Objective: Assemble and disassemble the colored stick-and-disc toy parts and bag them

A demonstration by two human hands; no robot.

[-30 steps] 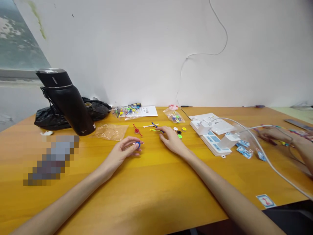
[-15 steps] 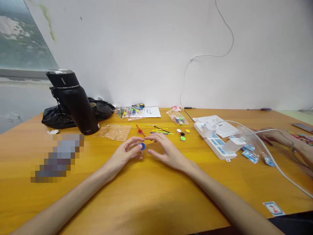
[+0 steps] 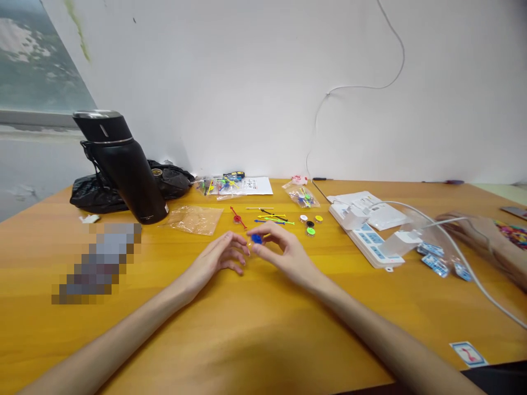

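Observation:
My right hand (image 3: 286, 253) pinches a small blue round piece (image 3: 257, 238) between thumb and forefinger, just above the wooden table (image 3: 247, 329). A thin yellow stick seems to poke out beside the piece. My left hand (image 3: 220, 259) lies close on the left with its fingers loosely curved and nothing in them, its fingertips almost touching the right hand's. Just beyond the hands lie a red pin piece (image 3: 236, 218), several thin coloured sticks (image 3: 274, 218) and several small coloured discs (image 3: 309, 224).
A black flask (image 3: 123, 164) and a black bag (image 3: 96, 195) stand at the back left, with an empty clear bag (image 3: 193, 219) nearby. Bags of coloured parts (image 3: 302, 196) lie by the wall. A white power strip (image 3: 366, 237) with cables sits right. Another person's hand (image 3: 486, 236) rests at the far right.
The blue round piece has passed from my left hand's fingertips into my right hand's pinch. My right hand came back from the sticks toward my left hand.

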